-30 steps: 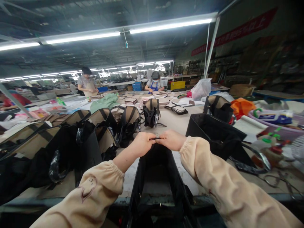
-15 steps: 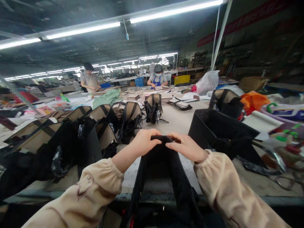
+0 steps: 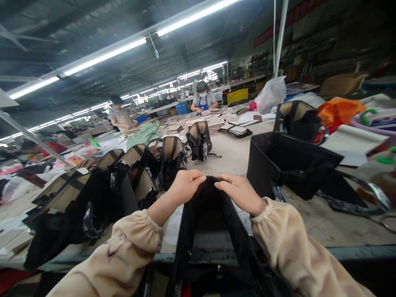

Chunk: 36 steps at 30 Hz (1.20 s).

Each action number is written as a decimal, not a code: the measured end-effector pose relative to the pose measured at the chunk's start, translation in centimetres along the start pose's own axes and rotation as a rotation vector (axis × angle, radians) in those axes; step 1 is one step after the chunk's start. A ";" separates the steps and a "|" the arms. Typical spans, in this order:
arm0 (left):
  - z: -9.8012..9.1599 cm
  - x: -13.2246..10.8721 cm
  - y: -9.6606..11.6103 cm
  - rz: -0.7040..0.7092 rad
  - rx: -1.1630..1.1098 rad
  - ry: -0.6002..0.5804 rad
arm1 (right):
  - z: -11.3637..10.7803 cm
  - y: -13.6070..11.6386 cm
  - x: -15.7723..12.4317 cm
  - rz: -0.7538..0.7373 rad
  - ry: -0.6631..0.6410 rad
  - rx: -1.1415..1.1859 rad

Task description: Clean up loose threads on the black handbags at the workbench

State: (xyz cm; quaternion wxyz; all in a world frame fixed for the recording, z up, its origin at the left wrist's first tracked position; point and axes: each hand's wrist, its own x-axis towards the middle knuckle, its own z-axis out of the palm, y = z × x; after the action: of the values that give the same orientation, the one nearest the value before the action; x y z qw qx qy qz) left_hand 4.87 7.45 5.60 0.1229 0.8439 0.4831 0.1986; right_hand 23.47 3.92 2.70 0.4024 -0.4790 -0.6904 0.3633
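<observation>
A black handbag stands open-mouthed in front of me at the table's front edge, its dark lining and small metal snaps showing. My left hand pinches the left part of its far rim between thumb and fingers. On the right part of that rim, my right hand has its thumb inside and its fingers over the outside. Another black bag stands beside my right hand, its strap wrapped in clear plastic. To the left of my left hand, several unfinished black bags with tan panels crowd together.
A small black and tan bag stands beyond my hands. Stacked flat pieces lie farther back, near a co-worker in a blue apron. At right are a white plastic bag, an orange bag and a notebook.
My view has tilted and shifted slightly. The bag's far rim, bent into a flat flap between my hands before, now stands as a curved edge; both hands stay on it.
</observation>
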 end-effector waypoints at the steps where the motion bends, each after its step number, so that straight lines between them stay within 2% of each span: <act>1: 0.0 0.1 0.0 -0.009 0.006 -0.001 | 0.1 0.1 0.0 0.000 0.011 -0.005; 7: -0.8 0.0 0.1 -0.050 0.001 -0.035 | 0.4 0.5 0.1 -0.019 0.058 -0.010; 9: -1.1 -0.3 -0.2 -0.081 -0.148 -0.054 | 0.4 0.5 0.1 -0.012 0.059 -0.013; 13: -1.0 -0.8 -1.0 -0.264 -0.534 -0.104 | 0.3 0.6 -0.1 -0.007 0.056 -0.014; 16: -0.5 -0.8 -0.9 -0.359 -0.631 -0.089 | 0.3 0.7 -0.1 -0.015 0.053 -0.001; 19: -0.1 -0.5 -0.3 -0.368 -0.581 -0.062 | 0.2 0.8 0.0 -0.002 0.062 0.010; 27: 0.1 -0.3 0.1 -0.223 -0.325 -0.015 | 0.2 1.0 0.1 0.015 0.066 0.011; 33: -0.3 0.0 -0.2 -0.207 -0.318 -0.078 | 0.3 1.2 0.2 0.015 0.067 -0.015; 36: -0.3 -0.1 -0.5 -0.233 -0.390 -0.092 | 0.3 1.0 0.2 0.019 0.071 -0.021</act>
State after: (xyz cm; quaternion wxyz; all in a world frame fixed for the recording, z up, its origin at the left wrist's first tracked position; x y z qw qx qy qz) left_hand 4.34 7.63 5.70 0.3275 0.7509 0.5236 0.2341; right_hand 23.53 4.37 1.69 0.4180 -0.5023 -0.6750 0.3425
